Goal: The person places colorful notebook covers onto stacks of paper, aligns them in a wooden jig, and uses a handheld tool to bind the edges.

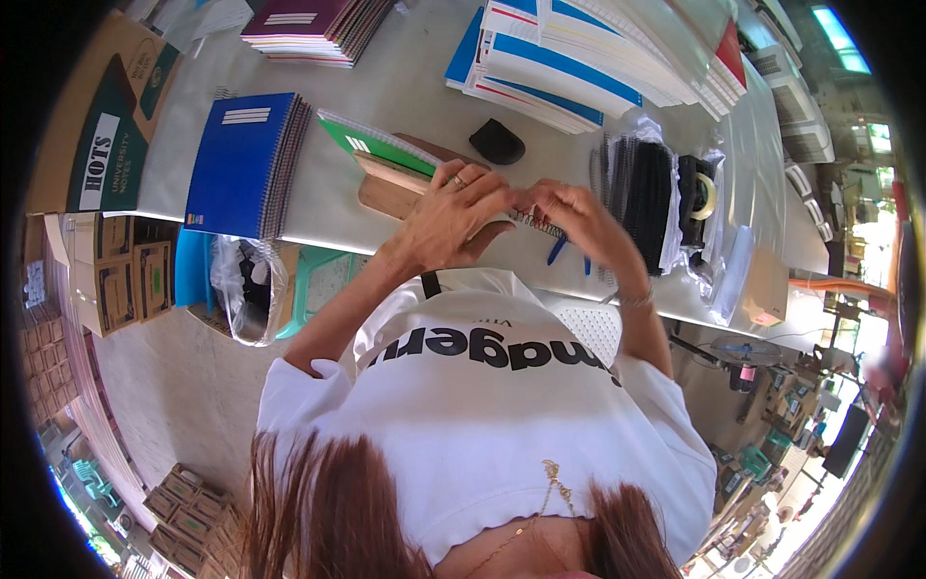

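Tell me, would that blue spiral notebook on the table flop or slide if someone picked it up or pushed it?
The blue spiral notebook looks thick, so it would probably stay fairly stiff. Its smooth cover may slide easily on the table. It lies flat, so it is unlikely to roll or tip.

Both hands [511, 207] pinch a spiral binding [536, 224] over the table [405, 92].
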